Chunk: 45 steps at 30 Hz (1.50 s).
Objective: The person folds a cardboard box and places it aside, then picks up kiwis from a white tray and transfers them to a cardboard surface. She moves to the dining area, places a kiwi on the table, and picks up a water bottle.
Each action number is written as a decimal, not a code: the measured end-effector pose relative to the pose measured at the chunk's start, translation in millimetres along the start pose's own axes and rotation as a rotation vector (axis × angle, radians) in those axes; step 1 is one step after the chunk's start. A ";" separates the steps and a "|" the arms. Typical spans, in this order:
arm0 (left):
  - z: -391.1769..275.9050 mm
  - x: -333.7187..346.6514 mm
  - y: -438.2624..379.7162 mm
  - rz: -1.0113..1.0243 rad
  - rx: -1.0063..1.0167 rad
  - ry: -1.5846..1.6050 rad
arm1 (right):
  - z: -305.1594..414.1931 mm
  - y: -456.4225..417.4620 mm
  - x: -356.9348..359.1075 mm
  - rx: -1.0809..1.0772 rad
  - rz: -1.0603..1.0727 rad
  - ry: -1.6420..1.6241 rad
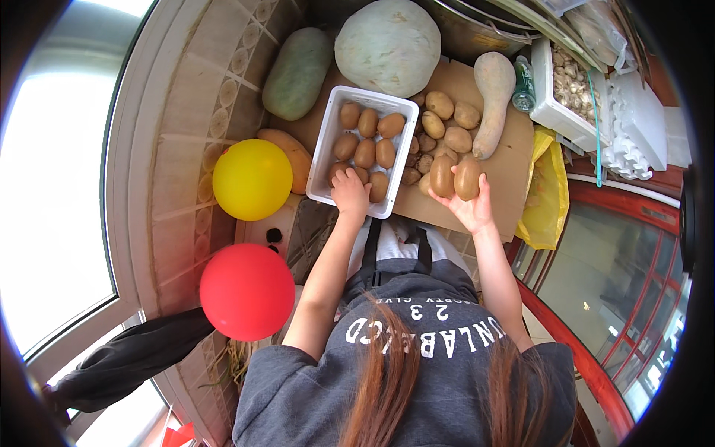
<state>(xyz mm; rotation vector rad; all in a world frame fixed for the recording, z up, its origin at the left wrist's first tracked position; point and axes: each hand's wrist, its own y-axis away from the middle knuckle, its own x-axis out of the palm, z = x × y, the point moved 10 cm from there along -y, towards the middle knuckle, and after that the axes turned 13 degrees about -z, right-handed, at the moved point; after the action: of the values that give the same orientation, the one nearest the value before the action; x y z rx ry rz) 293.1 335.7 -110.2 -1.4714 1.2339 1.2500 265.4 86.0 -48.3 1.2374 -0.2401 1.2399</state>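
Observation:
Several brown kiwifruit (365, 152) lie in rows in a white plastic basket (405, 142). My left hand (351, 193) reaches over the basket's near end, its fingers on a kiwifruit (360, 175) in the nearest row; how firmly they hold it cannot be told. Two large kiwifruit (467, 179) rest side by side in my right hand (472, 205), to the right of the basket, with the palm turned up. Beyond that hand, several potatoes (458, 139) lie on a cardboard sheet (503, 184), close to the basket's right side.
A large pale winter melon (388, 47) and a green one (298, 72) lie behind the basket. A butternut squash (494, 103), a green bottle (523, 86) and a foam box of garlic (558, 114) are at right. Yellow (252, 180) and red balloons (247, 291) are at left.

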 end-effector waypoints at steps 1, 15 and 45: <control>1.7 -0.4 -0.2 -0.007 -0.005 -0.024 | -3.2 -0.4 0.0 0.010 -0.008 0.004; 9.0 -38.9 12.9 -0.105 -0.188 0.776 | -25.7 -11.0 16.8 0.068 0.010 0.157; 13.0 -10.2 -38.2 -0.028 0.215 0.323 | -22.9 -9.1 4.8 0.032 -0.072 0.109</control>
<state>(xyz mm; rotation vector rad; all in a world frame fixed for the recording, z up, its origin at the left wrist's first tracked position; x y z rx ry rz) 328.2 356.8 -102.5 -1.5628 1.5026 0.8508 264.2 108.7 -59.1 1.1912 -0.0956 1.2489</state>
